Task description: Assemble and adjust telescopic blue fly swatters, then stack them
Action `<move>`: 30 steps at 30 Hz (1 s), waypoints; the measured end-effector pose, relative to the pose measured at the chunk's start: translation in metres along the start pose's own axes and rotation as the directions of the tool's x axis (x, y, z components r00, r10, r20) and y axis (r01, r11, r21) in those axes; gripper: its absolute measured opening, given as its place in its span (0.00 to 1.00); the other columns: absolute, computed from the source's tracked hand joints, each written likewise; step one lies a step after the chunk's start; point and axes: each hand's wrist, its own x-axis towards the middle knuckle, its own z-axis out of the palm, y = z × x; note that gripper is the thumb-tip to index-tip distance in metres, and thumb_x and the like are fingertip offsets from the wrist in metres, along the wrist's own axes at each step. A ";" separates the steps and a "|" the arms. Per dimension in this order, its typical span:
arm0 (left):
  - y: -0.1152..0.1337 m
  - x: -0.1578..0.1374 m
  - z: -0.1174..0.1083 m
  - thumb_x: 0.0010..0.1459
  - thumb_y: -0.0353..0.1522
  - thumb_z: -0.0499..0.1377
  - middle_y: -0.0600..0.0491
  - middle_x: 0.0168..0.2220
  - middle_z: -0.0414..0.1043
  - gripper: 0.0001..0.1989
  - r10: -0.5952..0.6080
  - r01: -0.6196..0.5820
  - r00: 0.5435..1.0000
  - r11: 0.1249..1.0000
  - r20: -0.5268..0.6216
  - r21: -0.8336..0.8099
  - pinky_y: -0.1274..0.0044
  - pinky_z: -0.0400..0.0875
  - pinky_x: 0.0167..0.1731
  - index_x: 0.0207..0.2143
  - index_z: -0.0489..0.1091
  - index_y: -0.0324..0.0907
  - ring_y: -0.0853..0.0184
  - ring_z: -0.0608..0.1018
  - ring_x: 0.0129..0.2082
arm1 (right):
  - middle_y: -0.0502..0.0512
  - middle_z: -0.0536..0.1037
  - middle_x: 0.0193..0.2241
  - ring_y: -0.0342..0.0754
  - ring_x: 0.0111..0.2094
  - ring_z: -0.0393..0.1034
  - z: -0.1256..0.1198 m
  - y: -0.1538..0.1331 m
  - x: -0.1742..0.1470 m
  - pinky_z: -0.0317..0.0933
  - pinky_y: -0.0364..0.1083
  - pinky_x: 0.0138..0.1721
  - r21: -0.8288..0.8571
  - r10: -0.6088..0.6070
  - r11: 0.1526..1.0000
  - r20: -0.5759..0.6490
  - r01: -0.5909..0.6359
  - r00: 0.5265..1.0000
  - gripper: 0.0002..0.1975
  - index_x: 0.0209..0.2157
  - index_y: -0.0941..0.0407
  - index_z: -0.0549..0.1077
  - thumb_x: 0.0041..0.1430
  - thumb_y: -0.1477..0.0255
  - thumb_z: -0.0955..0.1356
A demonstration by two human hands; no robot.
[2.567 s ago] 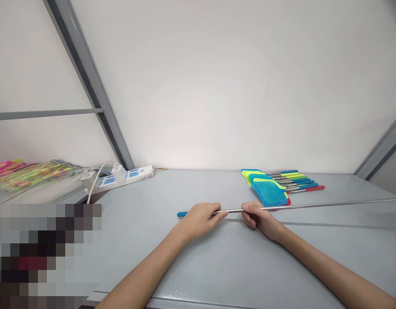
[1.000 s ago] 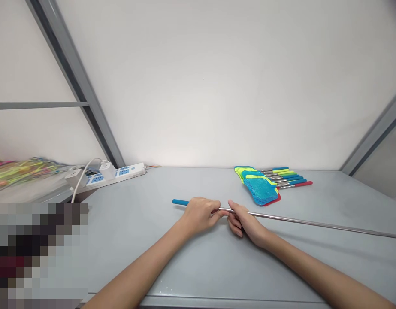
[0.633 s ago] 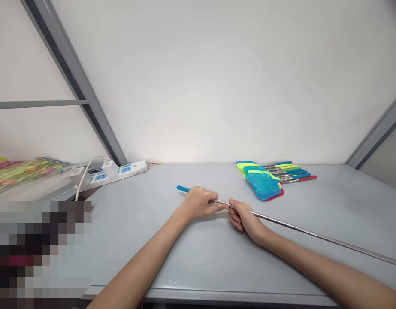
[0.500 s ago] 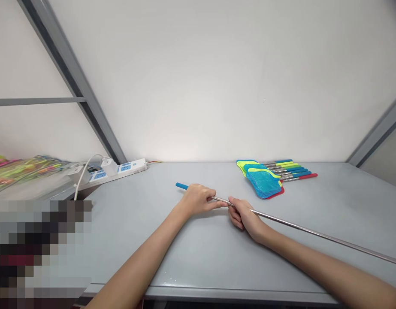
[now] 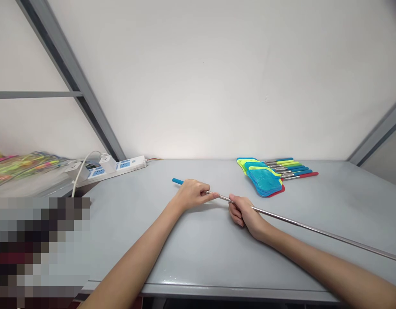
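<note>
A telescopic fly swatter (image 5: 297, 223) with a long, drawn-out metal rod slants across the table, its far end cut off by the right edge of the view. Closed around it near the blue handle is my left hand (image 5: 194, 194), and the handle's tip pokes out to the left. Further along the rod, my right hand (image 5: 246, 214) grips the metal with curled fingers. A small stretch of bare rod shows between both hands. Behind them, several fly swatters (image 5: 264, 180) with blue, yellow-green and red mesh heads lie stacked, their collapsed handles pointing right.
A white power strip (image 5: 130, 164) with plugged-in adapters and a white cable lies at the table's left back. Bright packaged items (image 5: 27, 167) are on a surface at far left. A grey metal frame post (image 5: 85, 103) rises beside the wall. The lower left is pixelated.
My left hand has slid a little to the left with the blue handle, so the gap between my hands is wider. My right hand has stayed nearly in place on the rod.
</note>
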 end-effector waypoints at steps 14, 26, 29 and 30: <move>-0.011 -0.001 -0.006 0.59 0.38 0.37 0.58 0.11 0.52 0.28 -0.122 0.122 0.992 0.991 -0.019 0.047 0.78 0.41 0.19 0.10 0.57 0.39 0.75 0.53 0.12 | 0.44 0.49 0.05 0.37 0.10 0.42 0.000 -0.003 0.000 0.38 0.41 0.16 0.001 0.003 1.000 -0.021 -0.003 1.000 0.24 0.09 0.56 0.50 0.56 0.63 0.54; -0.019 -0.004 -0.007 0.59 0.39 0.37 0.56 0.11 0.55 0.28 -0.173 0.173 0.985 0.981 -0.014 0.084 0.77 0.42 0.19 0.10 0.57 0.40 0.73 0.56 0.12 | 0.44 0.49 0.05 0.37 0.11 0.42 -0.003 -0.002 -0.002 0.37 0.42 0.16 0.018 -0.004 1.000 -0.008 0.004 1.000 0.24 0.09 0.56 0.50 0.56 0.63 0.54; -0.020 -0.004 -0.008 0.59 0.39 0.37 0.56 0.11 0.54 0.28 -0.179 0.179 0.984 0.980 -0.013 0.085 0.77 0.42 0.19 0.10 0.57 0.40 0.73 0.55 0.12 | 0.44 0.49 0.06 0.36 0.11 0.41 -0.005 0.000 -0.001 0.37 0.42 0.16 0.048 -0.006 0.999 0.014 0.006 1.000 0.24 0.10 0.56 0.49 0.56 0.63 0.55; -0.020 -0.004 -0.008 0.59 0.39 0.37 0.56 0.10 0.54 0.28 -0.180 0.180 0.984 0.980 -0.013 0.085 0.77 0.42 0.19 0.10 0.57 0.40 0.74 0.56 0.12 | 0.44 0.49 0.06 0.36 0.11 0.40 -0.006 0.000 -0.001 0.36 0.42 0.16 0.054 -0.008 0.998 0.021 0.007 1.000 0.24 0.10 0.56 0.49 0.56 0.63 0.55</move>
